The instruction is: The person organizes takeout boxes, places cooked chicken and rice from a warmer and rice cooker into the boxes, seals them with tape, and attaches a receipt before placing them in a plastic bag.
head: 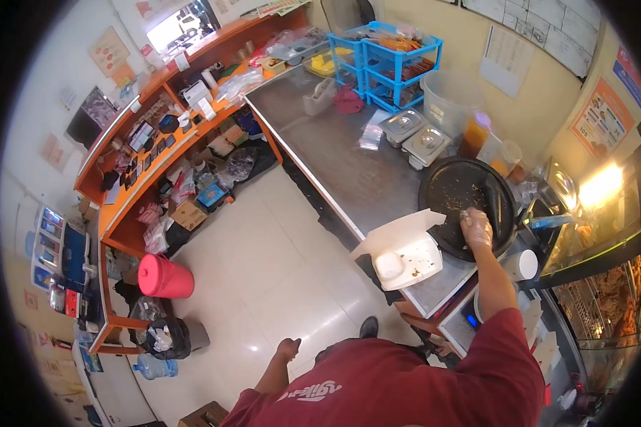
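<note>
My right hand [476, 228], in a clear plastic glove, reaches onto a round black tray [448, 192] strewn with brown crumbs. Its fingers are curled down, and whether they hold crumbs cannot be seen. Left of that tray, an open white paper takeout box [414, 261] lies at the counter's edge, with a small white round item [389, 265] and a few crumbs inside. My left hand [288, 349] hangs bare over the floor, away from the counter, its fingers partly curled; nothing shows in it.
Two lidded steel containers [426, 145], a blue plastic rack [400, 69], a clear bucket [448, 101] and a sauce bottle [475, 134] stand along the metal counter's back. A lit food display [593, 240] is at right. Across the floor are an orange desk [179, 147] and a red bucket [165, 276].
</note>
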Demonstrator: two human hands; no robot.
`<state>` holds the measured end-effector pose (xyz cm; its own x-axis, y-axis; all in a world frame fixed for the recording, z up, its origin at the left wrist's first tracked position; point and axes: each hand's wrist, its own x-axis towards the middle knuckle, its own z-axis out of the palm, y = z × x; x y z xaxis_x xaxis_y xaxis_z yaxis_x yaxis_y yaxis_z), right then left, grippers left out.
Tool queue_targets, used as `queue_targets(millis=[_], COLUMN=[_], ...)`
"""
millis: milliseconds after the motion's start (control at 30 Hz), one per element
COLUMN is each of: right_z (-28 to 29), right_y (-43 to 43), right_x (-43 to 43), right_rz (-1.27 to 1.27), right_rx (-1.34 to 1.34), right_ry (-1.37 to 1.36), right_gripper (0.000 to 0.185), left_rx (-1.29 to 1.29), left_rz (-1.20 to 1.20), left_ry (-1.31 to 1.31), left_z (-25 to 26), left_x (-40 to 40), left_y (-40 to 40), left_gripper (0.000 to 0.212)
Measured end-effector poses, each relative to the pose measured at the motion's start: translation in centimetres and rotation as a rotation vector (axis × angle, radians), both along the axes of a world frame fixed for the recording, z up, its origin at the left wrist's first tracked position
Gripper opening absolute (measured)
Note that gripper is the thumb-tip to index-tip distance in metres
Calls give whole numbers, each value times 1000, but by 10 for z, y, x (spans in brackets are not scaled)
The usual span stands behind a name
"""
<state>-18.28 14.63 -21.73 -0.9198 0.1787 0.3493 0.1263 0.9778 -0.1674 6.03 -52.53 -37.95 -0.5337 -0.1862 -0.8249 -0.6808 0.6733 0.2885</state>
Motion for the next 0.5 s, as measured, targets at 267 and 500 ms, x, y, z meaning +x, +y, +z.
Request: queue_targets(millis=[267,500], right_z=[41,46], right_y=[-95,-217], right_x=[67,70], right_rz=[349,284], right_rx=[-391,-160], right_ry=[-139,-311], right_gripper=[27,46], left_rx=[-3,101], left_rz=[-153,-817], left_ry=[-208,10], left_z=[-41,-45], left_x=[39,-38], left_y=[-29,-18], left_gripper=[70,74])
